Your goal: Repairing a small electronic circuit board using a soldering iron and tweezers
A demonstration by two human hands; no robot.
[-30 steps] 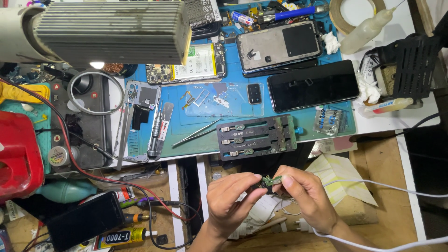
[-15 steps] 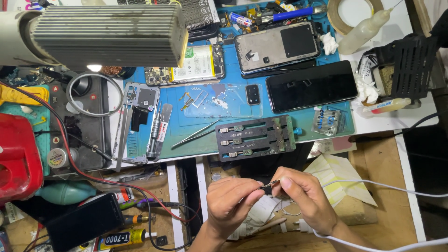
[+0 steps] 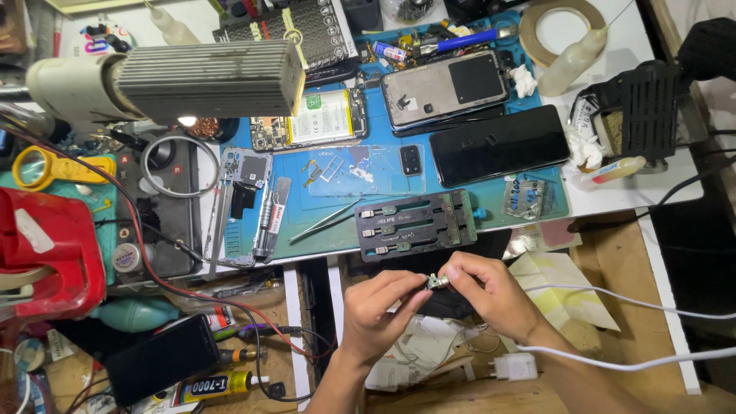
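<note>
Two hands, left hand (image 3: 379, 314) and right hand (image 3: 491, 295), pinch a small metal part (image 3: 438, 282) at lower centre; I judge the work unfinished, phone (image 3: 498, 144) lying opened.

- White surface (image 3: 652, 201) carries a blue work mat (image 3: 337, 230).
- On the mat: black clamp fixture (image 3: 418, 225), tweezers (image 3: 326, 221), dark phone screen (image 3: 498, 144), opened phone body (image 3: 445, 88).
- Tape ring (image 3: 563, 31) and a squeeze bottle (image 3: 573, 55) lie beside the mat.

blue work mat (image 3: 337, 222); black phone (image 3: 498, 144); red box (image 3: 46, 253); white cable (image 3: 636, 303).
</note>
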